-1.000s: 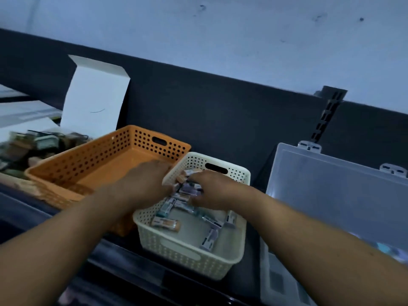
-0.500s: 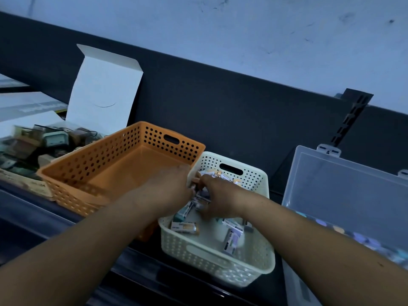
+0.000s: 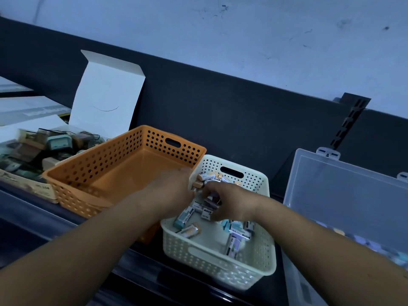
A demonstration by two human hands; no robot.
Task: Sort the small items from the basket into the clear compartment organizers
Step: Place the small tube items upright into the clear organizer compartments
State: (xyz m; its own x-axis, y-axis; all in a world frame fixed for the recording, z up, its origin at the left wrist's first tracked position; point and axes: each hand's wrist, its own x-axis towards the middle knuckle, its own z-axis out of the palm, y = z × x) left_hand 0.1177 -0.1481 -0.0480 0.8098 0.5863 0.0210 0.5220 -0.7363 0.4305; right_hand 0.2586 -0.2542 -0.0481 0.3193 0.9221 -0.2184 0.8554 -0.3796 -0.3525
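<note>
A cream perforated basket [image 3: 220, 268] stands in front of me with several small labelled tubes [image 3: 189, 231] loose on its floor. My left hand [image 3: 174, 184] is at the basket's left rim and grips a bunch of these small tubes [image 3: 204, 178] with orange and white ends. My right hand [image 3: 229, 202] reaches into the basket from the right, its fingers curled around a few tubes beside the left hand. At the right stands a clear compartment organizer [image 3: 344, 208] with its lid up; coloured items show blurred in its lower part.
An orange perforated basket [image 3: 114, 173] sits just left of the cream one, touching it. Farther left is an open white carton [image 3: 106, 93] over a box of assorted small packages [image 3: 39, 149]. A dark back panel runs behind everything.
The view shifted so the baskets sit further right and lower. Both hands stayed together in the cream basket, and the bunch of tubes in the left hand now shows more.
</note>
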